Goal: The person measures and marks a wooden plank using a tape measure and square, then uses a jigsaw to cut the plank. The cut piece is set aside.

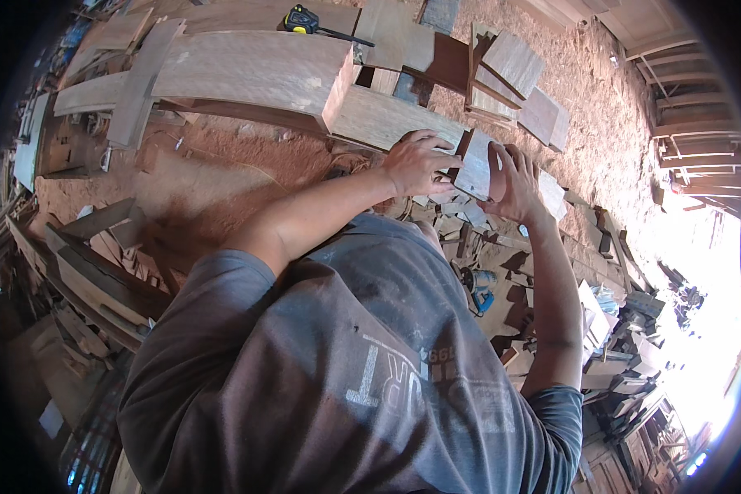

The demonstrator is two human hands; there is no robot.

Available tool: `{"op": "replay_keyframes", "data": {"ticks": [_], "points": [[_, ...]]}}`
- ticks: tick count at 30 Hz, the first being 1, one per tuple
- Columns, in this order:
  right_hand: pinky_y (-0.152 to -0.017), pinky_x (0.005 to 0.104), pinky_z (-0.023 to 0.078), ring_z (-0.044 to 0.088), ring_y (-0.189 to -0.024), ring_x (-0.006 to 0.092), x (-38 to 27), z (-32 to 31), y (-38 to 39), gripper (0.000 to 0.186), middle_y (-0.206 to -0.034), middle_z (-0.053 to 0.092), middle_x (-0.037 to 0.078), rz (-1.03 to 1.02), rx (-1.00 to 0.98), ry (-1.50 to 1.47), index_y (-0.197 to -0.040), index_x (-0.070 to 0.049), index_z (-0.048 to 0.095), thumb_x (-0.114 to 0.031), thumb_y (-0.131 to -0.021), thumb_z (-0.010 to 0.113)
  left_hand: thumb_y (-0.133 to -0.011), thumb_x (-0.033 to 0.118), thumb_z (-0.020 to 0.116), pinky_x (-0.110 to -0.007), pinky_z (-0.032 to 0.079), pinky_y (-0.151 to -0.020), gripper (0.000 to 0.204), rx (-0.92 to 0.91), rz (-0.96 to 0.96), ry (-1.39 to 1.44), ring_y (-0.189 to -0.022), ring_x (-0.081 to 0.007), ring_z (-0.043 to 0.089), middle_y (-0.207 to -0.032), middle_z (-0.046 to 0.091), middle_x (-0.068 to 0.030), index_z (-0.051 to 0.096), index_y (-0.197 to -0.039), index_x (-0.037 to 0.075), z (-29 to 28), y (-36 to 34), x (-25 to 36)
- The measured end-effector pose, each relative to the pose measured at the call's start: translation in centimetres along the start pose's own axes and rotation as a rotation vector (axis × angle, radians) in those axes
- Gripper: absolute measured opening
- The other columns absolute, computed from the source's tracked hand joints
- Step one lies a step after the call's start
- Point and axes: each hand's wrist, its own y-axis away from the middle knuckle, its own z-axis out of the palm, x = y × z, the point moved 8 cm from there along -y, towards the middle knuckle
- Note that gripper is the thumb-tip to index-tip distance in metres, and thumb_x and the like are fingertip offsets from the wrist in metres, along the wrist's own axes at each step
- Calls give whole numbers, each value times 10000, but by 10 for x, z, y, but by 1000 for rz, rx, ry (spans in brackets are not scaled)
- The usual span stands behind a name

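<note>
A short wooden board (474,167), pale on its upper face with a dark left edge, lies between my two hands beyond my chest. My left hand (424,165) has its fingers bent against the dark left edge, with the thumb side partly hidden. Curled over the board's right end, my right hand (514,183) grips it with thumb and fingers. A longer pale plank (387,115) runs leftward from just behind the board and my left hand.
A large wooden box-like piece (255,70) stands at the far left, with a black and yellow tape measure (300,20) behind it. Stacked boards (514,66) sit at the far right. Offcuts and a blue-handled power tool (482,295) lie on the ground below my right hand.
</note>
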Motion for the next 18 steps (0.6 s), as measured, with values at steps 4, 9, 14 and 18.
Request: {"op": "replay_keyframes", "data": {"ticks": [4,9,14,18], "points": [[-1276,576,312,416,-1514,467,0,0,0,1305,-1649,433,209,1,13,-27,-1699,-195,365,-393,-584,1015,-834,525,873,-444,425,-1230,511,5,0,13,-1327,-220,658,-1319,776,-21,815,-1284,292,0,0,0],[-1305,583,293,393,-1539,467,1,-1,0,1305,-1646,429,231,20,4,-70,-1695,-184,366,-373,-577,1013,-838,490,871,-431,458,-1184,451,32,39,16,-1268,-194,685,-1272,808,-15,843,-1225,260,-4,-1,5],[-1322,588,281,377,-1556,465,-1,-4,1,1294,-1640,428,244,16,1,-65,-1684,-175,371,-361,-576,1013,-825,384,880,-419,486,-1145,393,93,159,17,-1203,-167,715,-1208,839,1,859,-1181,216,-13,-2,18],[-1315,590,287,380,-1554,458,-1,-4,2,1292,-1638,432,235,7,1,-60,-1678,-172,374,-352,-572,1016,-804,331,901,-432,504,-1123,367,116,177,13,-1177,-180,727,-1214,837,-10,866,-1143,197,-16,-1,23]]}}
